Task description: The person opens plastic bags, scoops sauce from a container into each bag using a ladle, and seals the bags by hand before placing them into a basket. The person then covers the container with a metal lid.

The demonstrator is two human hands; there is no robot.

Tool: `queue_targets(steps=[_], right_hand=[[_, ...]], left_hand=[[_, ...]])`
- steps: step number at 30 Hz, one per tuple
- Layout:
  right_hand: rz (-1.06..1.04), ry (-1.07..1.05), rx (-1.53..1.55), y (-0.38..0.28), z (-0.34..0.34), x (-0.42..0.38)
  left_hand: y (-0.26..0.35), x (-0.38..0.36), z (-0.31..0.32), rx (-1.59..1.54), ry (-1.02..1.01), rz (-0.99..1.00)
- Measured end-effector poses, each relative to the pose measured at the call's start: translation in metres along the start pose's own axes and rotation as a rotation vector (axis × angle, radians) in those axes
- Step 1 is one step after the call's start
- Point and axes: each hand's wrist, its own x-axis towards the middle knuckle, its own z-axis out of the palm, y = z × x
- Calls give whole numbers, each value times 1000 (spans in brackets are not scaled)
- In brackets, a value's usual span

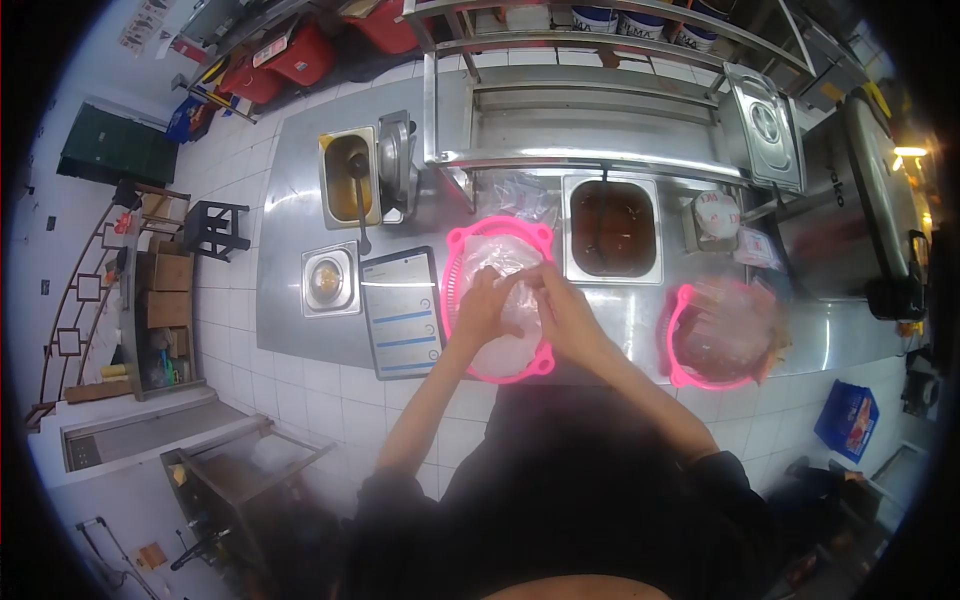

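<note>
A pink plastic basket [453, 240] stands on the steel table in front of me, with clear plastic bags [505, 357] lying in it. Above the basket, my left hand [484, 312] has its fingers curled on the clear film of a bag, the thumb pointing toward the middle. Close beside it, my right hand [562, 312] pinches the same film between thumb and fingertips. What lies under the fingers is partly hidden, and the film is hard to make out. Another clear bag [525, 198] rests just behind the basket.
Left are a tablet-like board [402, 315], a small steel container [331, 281] and a pan with a ladle [350, 180]. Right are a pan of brown liquid [612, 230] and a second pink basket [675, 350] with bags. A steel rack [590, 158] runs behind.
</note>
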Motion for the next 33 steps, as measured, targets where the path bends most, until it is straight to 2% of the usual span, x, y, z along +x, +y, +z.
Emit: queue_targets(steps=[2, 4, 5, 6, 7, 9, 13, 15, 16, 18, 19, 21, 22, 25, 27, 28, 29, 30, 31, 33], right_hand=[[1, 33, -80, 7, 8, 34], [9, 61, -162, 23, 22, 72], [55, 135, -293, 37, 33, 93], [102, 210, -424, 50, 44, 108], [108, 213, -427, 64, 55, 117], [111, 513, -819, 84, 70, 131], [264, 532, -875, 103, 72, 135], [120, 574, -735, 104, 64, 138], [127, 573, -739, 99, 62, 136], [-4, 510, -775, 84, 53, 132], [-4, 509, -777, 76, 50, 128], [-195, 438, -945, 56, 44, 120], [-200, 442, -945, 37, 39, 113], [-282, 524, -834, -30, 16, 84], [164, 265, 8, -52, 1, 65], [158, 148, 123, -46, -6, 59], [156, 138, 126, -41, -9, 56], [191, 50, 271, -35, -10, 53], [225, -42, 415, -30, -12, 50], [238, -88, 466, -27, -11, 43]], left_hand=[[-14, 6, 5, 11, 19, 128], [-26, 10, 8, 39, 7, 171], [-30, 11, 9, 71, -3, 212], [-31, 11, 9, 66, -7, 215], [-31, 11, 8, 61, -13, 209], [-27, 10, 5, 54, -18, 208], [-18, 8, 1, 140, -28, 132], [-16, 8, -3, 142, -34, 107], [-14, 8, -7, 123, -29, 83], [-13, 10, -9, 97, -20, 60], [-14, 10, -10, 64, -46, 56], [-15, 7, -15, 37, -63, 54], [-12, 4, -20, 31, -15, 61], [1, -3, -40, -35, 122, 27], [9, -9, -40, -100, 204, -24], [11, -10, -35, -531, 212, -129], [14, -13, -30, -963, 219, -234], [19, -17, -25, -1397, 227, -337], [25, -22, -21, -1395, 245, -344], [39, -30, -15, -1558, 393, -487]])
